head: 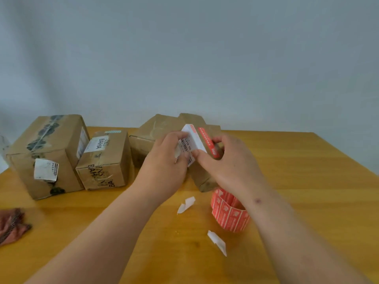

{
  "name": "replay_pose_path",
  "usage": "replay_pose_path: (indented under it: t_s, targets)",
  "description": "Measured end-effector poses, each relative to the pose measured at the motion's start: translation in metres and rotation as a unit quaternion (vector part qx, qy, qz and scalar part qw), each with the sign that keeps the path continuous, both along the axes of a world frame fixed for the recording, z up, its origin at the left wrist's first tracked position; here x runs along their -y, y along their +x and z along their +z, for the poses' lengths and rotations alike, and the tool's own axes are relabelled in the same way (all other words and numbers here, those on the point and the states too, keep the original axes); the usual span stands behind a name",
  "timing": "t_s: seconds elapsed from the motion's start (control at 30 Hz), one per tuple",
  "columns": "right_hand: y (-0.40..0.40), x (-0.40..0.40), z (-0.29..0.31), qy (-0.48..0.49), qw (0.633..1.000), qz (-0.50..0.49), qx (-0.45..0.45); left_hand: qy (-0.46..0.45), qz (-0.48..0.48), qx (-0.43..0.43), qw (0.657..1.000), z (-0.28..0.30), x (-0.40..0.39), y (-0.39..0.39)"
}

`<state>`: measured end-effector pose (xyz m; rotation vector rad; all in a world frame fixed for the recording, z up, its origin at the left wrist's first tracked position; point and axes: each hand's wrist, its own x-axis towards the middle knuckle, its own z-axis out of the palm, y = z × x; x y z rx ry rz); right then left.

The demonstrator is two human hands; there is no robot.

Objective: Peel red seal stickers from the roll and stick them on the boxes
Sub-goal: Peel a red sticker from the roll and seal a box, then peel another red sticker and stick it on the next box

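Observation:
A small brown box (pixel 202 177) with a white shipping label stands tilted on the wooden table (pixel 307 181), held between both hands. A red seal sticker (pixel 208 143) lies along its upper right edge. My left hand (pixel 164 169) grips the box's left side over the label. My right hand (pixel 227 160) holds the right side, thumb pressing on the white label beside the sticker. The roll of red stickers (pixel 229 214) stands on the table just under my right forearm.
Two taped cardboard boxes (pixel 47 154) (pixel 104 160) sit at the left and another box (pixel 151 134) behind my hands. White backing scraps (pixel 186 204) (pixel 217 241) lie on the table. A reddish cloth (pixel 12 224) is at the left edge.

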<state>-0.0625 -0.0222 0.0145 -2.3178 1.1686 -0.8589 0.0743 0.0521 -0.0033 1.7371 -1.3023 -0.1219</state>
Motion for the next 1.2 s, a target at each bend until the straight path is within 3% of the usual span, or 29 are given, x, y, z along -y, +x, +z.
replay_pose_path:
  t_s: [0.2,0.43,0.63,0.8,0.97,1.07,1.2]
  targets:
    - [-0.028,0.059,0.010,0.000,0.992,-0.126,0.018,0.082,-0.021,-0.009,0.996,0.007,0.051,-0.015]
    - [-0.051,0.122,-0.029,0.077,0.963,-0.229,-0.124,0.165,0.010,-0.066,0.984,-0.016,0.096,-0.010]
    - [-0.027,0.138,-0.054,0.118,0.959,-0.199,-0.164,0.186,0.030,-0.093,0.978,-0.025,0.114,-0.007]
    - [-0.003,0.130,-0.048,0.048,0.971,-0.145,-0.184,0.184,0.023,-0.176,0.967,-0.024,0.119,-0.002]
    - [0.027,0.125,-0.047,0.040,0.978,-0.046,-0.199,0.165,-0.010,-0.232,0.958,-0.022,0.121,0.000]
    - [0.028,0.122,-0.043,0.071,0.988,-0.032,-0.134,0.145,-0.019,-0.228,0.963,-0.017,0.114,-0.001]
    - [0.016,0.110,-0.024,0.084,0.996,-0.032,-0.005,0.052,-0.036,-0.247,0.967,-0.006,0.102,-0.006]
